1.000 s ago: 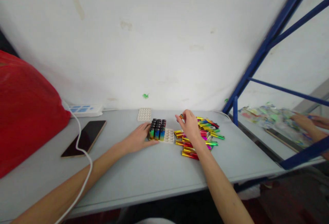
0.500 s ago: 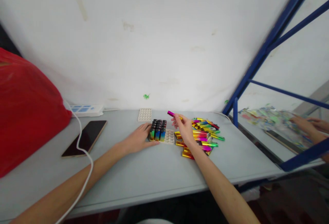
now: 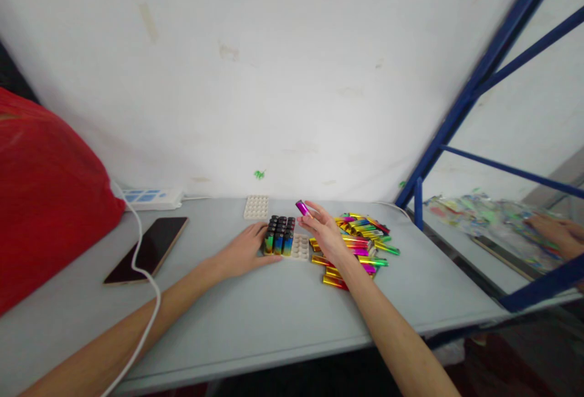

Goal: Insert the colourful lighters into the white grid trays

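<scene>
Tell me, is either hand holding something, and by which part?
The right hand pinches a magenta lighter by its lower end; the left hand only rests against the tray.

- Left hand point(image 3: 244, 250) lies flat on the bench point(image 3: 274, 312), fingertips touching the white tray point(image 3: 298, 245) of upright lighters point(image 3: 280, 234).
- Right hand point(image 3: 325, 234) pinches a magenta lighter point(image 3: 302, 207) just above the tray.
- Loose lighter pile point(image 3: 362, 242) lies just right of that hand.
- Phone point(image 3: 146, 250), power strip point(image 3: 148, 197) and red bag point(image 3: 45, 196) occupy the left side.
</scene>
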### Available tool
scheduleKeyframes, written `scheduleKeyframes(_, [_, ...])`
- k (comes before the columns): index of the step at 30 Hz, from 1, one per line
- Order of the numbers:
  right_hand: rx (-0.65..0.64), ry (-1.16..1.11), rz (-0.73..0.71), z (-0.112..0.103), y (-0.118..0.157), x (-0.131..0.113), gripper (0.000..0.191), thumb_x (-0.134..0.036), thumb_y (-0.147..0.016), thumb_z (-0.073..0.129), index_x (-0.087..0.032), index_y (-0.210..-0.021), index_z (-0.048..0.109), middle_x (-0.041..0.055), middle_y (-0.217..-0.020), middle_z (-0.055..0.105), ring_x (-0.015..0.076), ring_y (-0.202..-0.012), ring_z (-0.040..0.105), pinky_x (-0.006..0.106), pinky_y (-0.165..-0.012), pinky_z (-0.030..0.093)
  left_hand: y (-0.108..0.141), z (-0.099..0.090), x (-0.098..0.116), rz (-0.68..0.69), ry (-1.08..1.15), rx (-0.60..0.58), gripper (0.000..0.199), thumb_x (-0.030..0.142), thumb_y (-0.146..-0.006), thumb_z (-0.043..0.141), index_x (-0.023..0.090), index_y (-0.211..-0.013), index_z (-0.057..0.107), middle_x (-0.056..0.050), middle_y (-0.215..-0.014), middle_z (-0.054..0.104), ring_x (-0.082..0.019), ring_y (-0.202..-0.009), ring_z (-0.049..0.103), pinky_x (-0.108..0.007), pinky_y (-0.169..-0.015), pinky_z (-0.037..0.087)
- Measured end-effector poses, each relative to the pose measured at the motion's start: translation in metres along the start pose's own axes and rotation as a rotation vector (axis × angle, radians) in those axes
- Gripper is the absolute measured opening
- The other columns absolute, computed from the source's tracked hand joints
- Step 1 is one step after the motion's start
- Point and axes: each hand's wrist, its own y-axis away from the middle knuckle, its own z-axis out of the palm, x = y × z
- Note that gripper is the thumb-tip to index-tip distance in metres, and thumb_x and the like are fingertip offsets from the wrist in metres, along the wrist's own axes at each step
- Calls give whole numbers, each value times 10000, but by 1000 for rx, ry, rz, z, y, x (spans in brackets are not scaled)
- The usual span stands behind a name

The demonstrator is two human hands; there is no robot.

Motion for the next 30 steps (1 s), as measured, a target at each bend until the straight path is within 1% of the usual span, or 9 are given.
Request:
scheduleKeyframes(3, [-57,101,-11,2,0,1,607,-610,-786,1083,-309,-1277,893,71,-1236,913,334,-1195,891,533,-1098,776,0,0,1,-13,7,-9,835,889,-1084,925,325,-1692,826,-176,-1708,842,-478,-1622,774,-627,-1477,609])
scheduleKeyframes(6, [-37,161,-37,3,-1,3,591,-679,-806,1042,-293,-1208,844,64,-1174,888,286,-1027,854,448,-918,751,-1,-1,1,-21,5,-26,870,913,-1085,911,307,-1701,813,-193,-1729,827,-478,-1644,760,-628,-1491,593])
scheduleKeyframes(9, [8,185,-63,3,-4,5,606,-724,-823,1005,-310,-1157,715,1,-1059,825,187,-770,721,333,-706,630,-1,-2,0,-19,10,-30,861,904,-1089,911,297,-1694,820,-201,-1725,829,-482,-1642,758,-640,-1492,591])
scheduleKeyframes(12, [-29,170,-17,2,-4,5,655,-831,-889,926,-349,-1155,569,-77,-887,729,142,-612,530,264,-569,442,0,-2,-2,-11,16,-27,848,877,-1092,922,312,-1716,813,-184,-1732,832,-475,-1635,763,-641,-1483,602])
scheduleKeyframes(16, [-131,147,58,5,-2,3,775,-956,-897,912,-373,-1176,485,-163,-707,488,133,-548,395,234,-534,304,2,-2,-5,-18,2,-13,882,879,-1093,923,306,-1750,791,-182,-1749,823,-478,-1640,763,-642,-1492,595])
scheduleKeyframes(21, [-132,157,55,11,3,-4,809,-1020,-908,915,-370,-1179,516,-156,-752,467,121,-528,353,236,-504,251,1,-4,-3,-9,2,-19,866,875,-1103,919,305,-1743,797,-171,-1762,817,-473,-1653,761,-618,-1493,598])
scheduleKeyframes(24, [-66,141,59,13,4,-9,807,-1089,-972,808,-324,-1016,556,-132,-698,411,112,-540,296,238,-522,215,1,-3,-4,-22,-16,-29,924,912,-1097,900,285,-1764,782,-185,-1799,795,-476,-1688,745,-626,-1514,576])
scheduleKeyframes(26, [-19,161,98,13,4,-11,850,-1112,-1027,701,-307,-838,504,-115,-636,336,109,-537,256,253,-527,189,1,-2,-6,-30,-32,-19,950,929,-1090,894,285,-1778,772,-180,-1803,796,-476,-1696,743,-627,-1519,572])
scheduleKeyframes(30, [34,261,131,12,6,-13,811,-900,-1175,559,-316,-639,390,-75,-574,278,116,-526,215,284,-523,165,1,-2,-6,-22,-45,-5,922,917,-1086,903,307,-1766,783,-163,-1786,816,-478,-1677,757,-630,-1501,595])
